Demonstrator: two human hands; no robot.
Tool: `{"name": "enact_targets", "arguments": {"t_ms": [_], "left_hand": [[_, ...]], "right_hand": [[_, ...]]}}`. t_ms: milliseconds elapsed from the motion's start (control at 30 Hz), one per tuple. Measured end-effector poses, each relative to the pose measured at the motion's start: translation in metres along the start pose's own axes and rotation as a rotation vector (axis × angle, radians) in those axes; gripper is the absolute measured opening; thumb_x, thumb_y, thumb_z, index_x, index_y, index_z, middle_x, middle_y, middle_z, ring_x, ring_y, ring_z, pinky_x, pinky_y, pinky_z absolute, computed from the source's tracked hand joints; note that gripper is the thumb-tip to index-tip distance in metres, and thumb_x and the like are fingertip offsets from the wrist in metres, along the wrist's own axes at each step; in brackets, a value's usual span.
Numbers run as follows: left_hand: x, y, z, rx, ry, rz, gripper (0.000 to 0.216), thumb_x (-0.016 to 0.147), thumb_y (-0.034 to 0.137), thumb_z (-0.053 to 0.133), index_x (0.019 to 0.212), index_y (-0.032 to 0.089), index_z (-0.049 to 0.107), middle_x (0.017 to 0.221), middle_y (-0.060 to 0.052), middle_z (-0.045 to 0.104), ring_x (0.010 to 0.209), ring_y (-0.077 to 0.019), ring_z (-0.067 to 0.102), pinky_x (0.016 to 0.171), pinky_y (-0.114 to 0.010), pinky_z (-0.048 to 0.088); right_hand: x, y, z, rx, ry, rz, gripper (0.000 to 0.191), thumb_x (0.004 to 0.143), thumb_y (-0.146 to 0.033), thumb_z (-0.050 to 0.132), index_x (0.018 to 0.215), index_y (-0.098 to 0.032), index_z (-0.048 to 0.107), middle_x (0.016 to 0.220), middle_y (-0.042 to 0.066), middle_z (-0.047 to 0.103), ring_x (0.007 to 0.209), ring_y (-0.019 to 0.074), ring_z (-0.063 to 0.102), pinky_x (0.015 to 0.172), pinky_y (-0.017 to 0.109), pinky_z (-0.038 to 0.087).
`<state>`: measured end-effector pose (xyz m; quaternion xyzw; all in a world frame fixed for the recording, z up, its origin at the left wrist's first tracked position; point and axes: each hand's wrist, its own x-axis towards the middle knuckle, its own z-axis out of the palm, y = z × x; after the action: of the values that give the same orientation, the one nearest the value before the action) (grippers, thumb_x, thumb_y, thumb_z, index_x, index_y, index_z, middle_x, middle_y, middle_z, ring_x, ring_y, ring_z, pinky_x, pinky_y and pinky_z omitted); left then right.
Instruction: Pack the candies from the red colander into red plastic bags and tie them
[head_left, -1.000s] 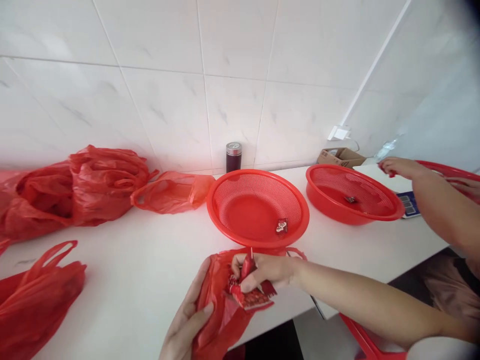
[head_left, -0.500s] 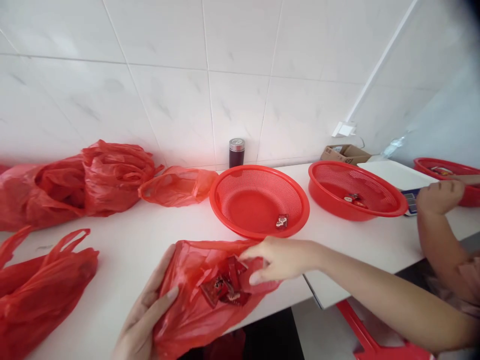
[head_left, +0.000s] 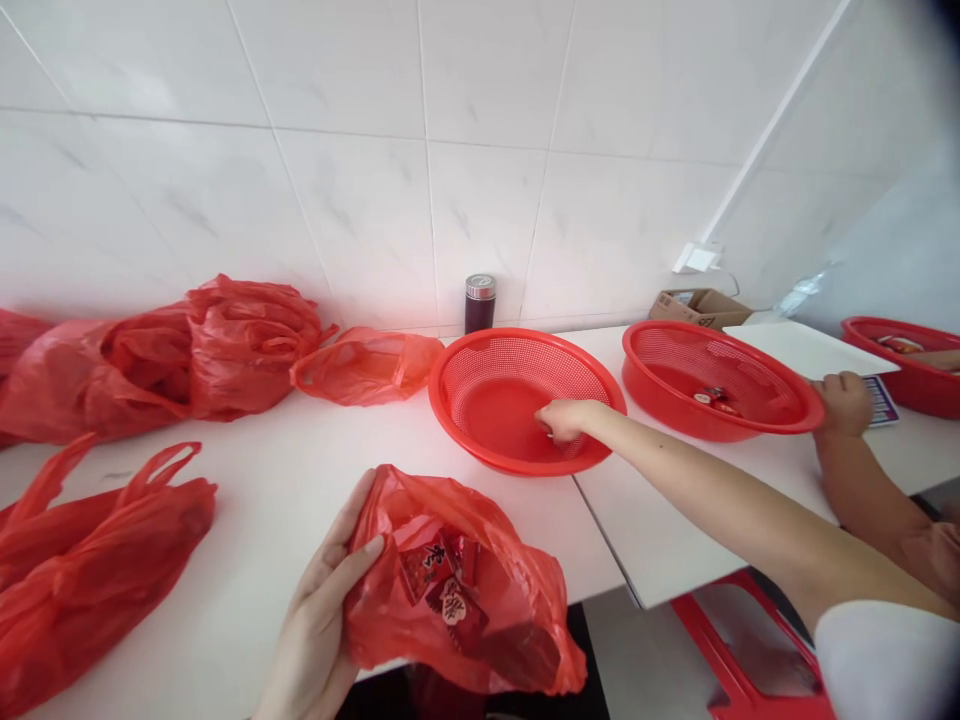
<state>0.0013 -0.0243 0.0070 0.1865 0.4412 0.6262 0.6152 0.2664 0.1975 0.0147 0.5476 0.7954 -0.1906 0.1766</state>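
Note:
My left hand (head_left: 330, 590) grips the side of a thin red plastic bag (head_left: 517, 590), whose mouth gapes toward me. Several small red wrapped packets (head_left: 450, 600) with printed characters lie inside it. My right hand (head_left: 566, 421) is down inside the middle red basket (head_left: 480, 450), which has perforated walls. Its fingers are closed low against the basket's right side, around a small packet of which only a pale bit shows under the fingertips.
A second red basket (head_left: 660, 395) with a few packets stands to the right; another person's hand (head_left: 844, 402) is at its rim. Filled red bags (head_left: 247, 350) and a flattened red bag (head_left: 367, 365) lie left. Behind are a dark flask (head_left: 480, 305) and a cardboard box (head_left: 697, 305).
My right hand has left the bag's mouth and reached into the middle basket, over the packet there. The bag now hangs wider open. The other person's hand has moved to the right basket's rim.

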Motion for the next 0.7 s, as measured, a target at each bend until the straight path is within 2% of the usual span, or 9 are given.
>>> {"name": "enact_targets", "arguments": {"t_ms": [133, 200, 267, 333, 400, 500, 600, 633, 700], "left_hand": [[0.005, 0.000, 0.002, -0.014, -0.004, -0.004, 0.072, 0.073, 0.018, 0.072, 0.138, 0.037, 0.047, 0.140, -0.003, 0.054, 0.101, -0.0215, 0.067, 0.081, -0.024, 0.057], [0.007, 0.000, 0.003, -0.020, -0.026, -0.003, 0.074, 0.073, 0.018, 0.071, 0.140, 0.036, 0.045, 0.141, -0.004, 0.053, 0.100, -0.0222, 0.068, 0.081, -0.026, 0.058], [0.007, 0.000, 0.005, -0.040, -0.048, -0.016, 0.074, 0.074, 0.017, 0.071, 0.140, 0.034, 0.044, 0.140, -0.005, 0.054, 0.100, -0.0230, 0.067, 0.081, -0.028, 0.058], [0.006, 0.002, 0.007, -0.044, -0.053, -0.029, 0.074, 0.074, 0.018, 0.070, 0.141, 0.033, 0.044, 0.137, -0.006, 0.056, 0.101, -0.0231, 0.067, 0.082, -0.028, 0.057], [0.004, 0.005, 0.005, -0.006, -0.033, -0.011, 0.075, 0.073, 0.020, 0.071, 0.141, 0.033, 0.043, 0.137, -0.006, 0.057, 0.102, -0.0232, 0.067, 0.081, -0.027, 0.056], [0.007, 0.012, -0.012, 0.140, 0.014, 0.057, 0.077, 0.073, 0.027, 0.072, 0.143, 0.033, 0.040, 0.141, -0.008, 0.053, 0.103, -0.0239, 0.066, 0.079, -0.026, 0.056], [0.015, 0.020, -0.049, 0.457, 0.046, 0.163, 0.078, 0.074, 0.036, 0.072, 0.143, 0.035, 0.036, 0.140, -0.008, 0.052, 0.100, -0.0236, 0.066, 0.077, -0.028, 0.056], [0.018, 0.024, -0.064, 0.605, 0.076, 0.210, 0.075, 0.073, 0.039, 0.072, 0.140, 0.034, 0.040, 0.135, -0.008, 0.056, 0.097, -0.0237, 0.066, 0.075, -0.028, 0.055], [0.022, 0.032, -0.091, 0.921, 0.179, 0.285, 0.057, 0.071, 0.042, 0.073, 0.124, 0.028, 0.058, 0.116, -0.007, 0.067, 0.086, -0.0239, 0.067, 0.067, -0.027, 0.053]], "right_hand": [[-0.038, -0.035, -0.018, 0.179, 0.182, -0.234, 0.020, 0.080, -0.012, 0.051, 0.097, -0.021, 0.054, 0.098, 0.004, 0.064, 0.084, 0.0160, 0.063, 0.069, 0.027, 0.045], [-0.063, -0.067, -0.012, 0.388, 0.244, -0.486, 0.026, 0.083, -0.008, 0.042, 0.104, -0.021, 0.051, 0.097, 0.002, 0.065, 0.082, 0.0129, 0.063, 0.070, 0.024, 0.045], [-0.083, -0.103, 0.005, 0.514, 0.208, -0.684, 0.029, 0.082, -0.005, 0.040, 0.103, -0.022, 0.052, 0.088, -0.001, 0.065, 0.074, 0.0115, 0.063, 0.066, 0.023, 0.045], [-0.095, -0.132, 0.025, 0.410, 0.317, -0.718, 0.029, 0.083, -0.005, 0.042, 0.104, -0.021, 0.055, 0.092, 0.003, 0.065, 0.078, 0.0142, 0.061, 0.067, 0.025, 0.045], [-0.098, -0.145, 0.041, 0.226, 0.406, -0.709, 0.030, 0.086, -0.007, 0.042, 0.107, -0.018, 0.059, 0.098, 0.008, 0.065, 0.085, 0.0184, 0.060, 0.071, 0.030, 0.046], [-0.102, -0.134, 0.053, 0.018, 0.345, -0.776, 0.022, 0.090, -0.027, 0.053, 0.102, -0.016, 0.068, 0.112, 0.015, 0.063, 0.103, 0.0280, 0.057, 0.088, 0.043, 0.044], [-0.111, -0.100, 0.056, -0.048, 0.166, -0.870, 0.035, 0.070, -0.052, 0.074, 0.079, -0.017, 0.074, 0.135, 0.015, 0.052, 0.129, 0.0427, 0.038, 0.104, 0.059, 0.028], [-0.115, -0.088, 0.055, -0.039, 0.132, -0.868, 0.033, 0.068, -0.050, 0.076, 0.076, -0.018, 0.074, 0.140, 0.013, 0.049, 0.133, 0.0442, 0.032, 0.106, 0.060, 0.025], [-0.121, -0.068, 0.046, 0.014, 0.144, -0.823, 0.018, 0.075, -0.037, 0.073, 0.079, -0.020, 0.075, 0.140, 0.012, 0.050, 0.134, 0.0399, 0.034, 0.107, 0.058, 0.027]]}}
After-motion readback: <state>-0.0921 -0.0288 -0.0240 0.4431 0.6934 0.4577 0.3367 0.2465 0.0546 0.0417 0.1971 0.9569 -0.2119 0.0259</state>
